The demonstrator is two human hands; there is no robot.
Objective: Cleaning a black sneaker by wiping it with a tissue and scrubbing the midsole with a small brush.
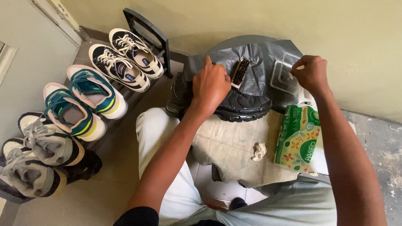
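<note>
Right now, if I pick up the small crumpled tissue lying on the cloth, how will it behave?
The crumpled tissue is small and wadded, so it is probably very light and soft, and would squash between fingers. It lies loose on the beige cloth, touching nothing else, so it likely lifts freely. A draught or a nudge could probably shift it.

A shoe [234,104] lies on a cloth [228,146] across the person's lap, the left hand [210,86] on it. Behind it lies a brush [240,72]; right of that, a clear container [286,75] at the right hand [310,74]. A tissue pack [298,138] sits right of the cloth. Pairs of sneakers [83,104] line the floor to the left.
</note>
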